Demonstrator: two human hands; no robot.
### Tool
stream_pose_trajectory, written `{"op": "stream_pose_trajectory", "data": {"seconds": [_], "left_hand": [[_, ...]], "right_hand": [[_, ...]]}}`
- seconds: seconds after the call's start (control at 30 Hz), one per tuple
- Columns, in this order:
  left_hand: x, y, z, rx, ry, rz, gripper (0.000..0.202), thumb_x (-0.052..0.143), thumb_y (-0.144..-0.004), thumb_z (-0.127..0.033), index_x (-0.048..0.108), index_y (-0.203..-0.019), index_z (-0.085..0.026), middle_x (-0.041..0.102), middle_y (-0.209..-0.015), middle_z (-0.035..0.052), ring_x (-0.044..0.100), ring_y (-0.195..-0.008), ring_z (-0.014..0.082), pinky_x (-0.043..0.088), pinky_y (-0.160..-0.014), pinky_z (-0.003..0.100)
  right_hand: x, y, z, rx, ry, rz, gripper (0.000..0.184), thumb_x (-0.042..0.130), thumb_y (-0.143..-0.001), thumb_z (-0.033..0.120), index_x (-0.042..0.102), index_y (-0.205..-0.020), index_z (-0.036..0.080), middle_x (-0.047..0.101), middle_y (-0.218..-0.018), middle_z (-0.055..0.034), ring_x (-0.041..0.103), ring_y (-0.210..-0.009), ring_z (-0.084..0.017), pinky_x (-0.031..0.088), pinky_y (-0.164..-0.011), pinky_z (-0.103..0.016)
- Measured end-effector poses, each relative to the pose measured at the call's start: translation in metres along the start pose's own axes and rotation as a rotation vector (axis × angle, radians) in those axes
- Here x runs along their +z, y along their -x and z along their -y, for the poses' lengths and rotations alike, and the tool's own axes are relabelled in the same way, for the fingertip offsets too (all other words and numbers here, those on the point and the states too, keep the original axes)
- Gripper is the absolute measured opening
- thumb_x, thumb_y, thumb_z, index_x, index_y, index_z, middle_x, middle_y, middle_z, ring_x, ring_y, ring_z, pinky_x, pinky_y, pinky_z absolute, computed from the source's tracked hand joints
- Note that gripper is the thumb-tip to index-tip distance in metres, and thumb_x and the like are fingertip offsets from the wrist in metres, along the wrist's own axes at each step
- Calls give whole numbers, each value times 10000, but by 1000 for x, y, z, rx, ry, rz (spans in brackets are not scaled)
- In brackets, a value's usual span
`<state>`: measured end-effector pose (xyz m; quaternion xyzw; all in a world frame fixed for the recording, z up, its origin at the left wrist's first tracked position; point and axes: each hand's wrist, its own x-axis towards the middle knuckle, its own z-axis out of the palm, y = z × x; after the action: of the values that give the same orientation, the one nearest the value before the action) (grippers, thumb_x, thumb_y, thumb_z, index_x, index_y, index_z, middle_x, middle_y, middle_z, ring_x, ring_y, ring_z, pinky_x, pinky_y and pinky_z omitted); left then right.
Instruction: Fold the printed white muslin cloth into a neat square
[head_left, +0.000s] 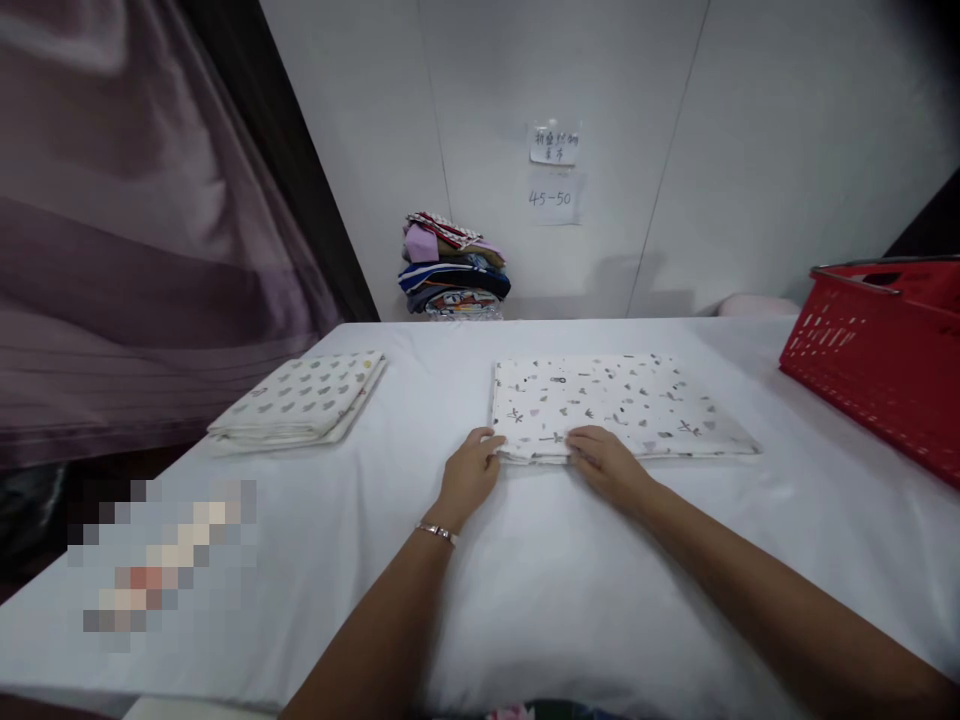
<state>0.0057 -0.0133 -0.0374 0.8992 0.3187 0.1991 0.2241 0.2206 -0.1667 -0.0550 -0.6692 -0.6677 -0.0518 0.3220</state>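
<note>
I've got both hands at the near edge of the folded patterned cloth [626, 405], which lies flat in the middle of the white-covered table [540, 580]. My left hand [469, 472] sits at its near left corner with the thumb on top and the fingers curled; I can't tell if it pinches the fabric. My right hand [606, 462] rests palm down on the edge, holding nothing. A second folded cloth [300, 402] lies well to the left, a red basket [877, 370] to the right, and a stack of folded fabrics [454, 268] by the wall.
</note>
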Motion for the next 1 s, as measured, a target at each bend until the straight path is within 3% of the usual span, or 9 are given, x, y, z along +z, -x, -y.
{"op": "stream_pose_trajectory", "data": {"seconds": [0.1,0.17,0.3,0.37,0.53,0.77,0.87,1.0], "left_hand": [[3,-1,-5,-36,90,-66,393,462,-820,-196,512,-1208,-227,557,-1178,31,577,-723,105,469,-718,251],[3,-1,-8,-109,90,-108,371,506,-811,-242,494,-1179,-205,585,-1089,34,572,-731,119,451,-690,253],[3,-1,-9,-245,25,-55,169,534,-811,-357,559,-880,-204,617,-791,-8,545,-662,133,384,-607,244],[3,-1,-8,-255,33,-9,203,519,-817,-387,564,-749,-201,603,-691,-14,531,-642,136,355,-583,240],[5,-2,-8,-296,201,41,295,511,-810,-464,631,-773,-198,660,-749,10,565,-682,140,350,-583,230],[6,-7,-14,-391,153,29,340,497,-807,-486,665,-804,-190,684,-777,44,582,-705,163,333,-576,242],[7,-9,-10,-396,270,13,342,511,-794,-481,681,-808,-185,681,-776,38,577,-710,155,358,-595,238],[6,-11,-6,-465,506,67,328,530,-762,-446,649,-710,-146,610,-641,9,486,-537,100,341,-519,223]], "right_hand": [[14,-20,23,-60,-29,52,240,505,-882,293,629,-1067,204,626,-1095,-107,557,-1017,-231,445,-880,-392],[27,-34,36,-66,-57,93,225,510,-884,291,617,-1059,199,633,-1053,-98,556,-982,-219,439,-851,-365],[49,-53,49,13,-123,131,122,529,-872,244,632,-917,197,645,-935,-51,550,-912,-191,411,-811,-321],[55,-56,50,80,-194,105,136,507,-881,226,639,-860,204,646,-898,-29,551,-887,-175,404,-802,-303],[58,-54,46,172,-339,54,197,473,-893,248,661,-843,225,653,-876,-14,564,-844,-158,421,-768,-280],[62,-55,46,212,-314,21,196,471,-884,268,664,-887,231,654,-863,-21,566,-836,-169,430,-763,-288],[61,-56,48,255,-328,2,192,473,-874,272,655,-838,223,646,-818,-15,567,-789,-161,428,-717,-273],[58,-59,53,282,-305,28,178,476,-849,246,653,-844,226,646,-802,-8,571,-769,-160,421,-687,-266]]}}
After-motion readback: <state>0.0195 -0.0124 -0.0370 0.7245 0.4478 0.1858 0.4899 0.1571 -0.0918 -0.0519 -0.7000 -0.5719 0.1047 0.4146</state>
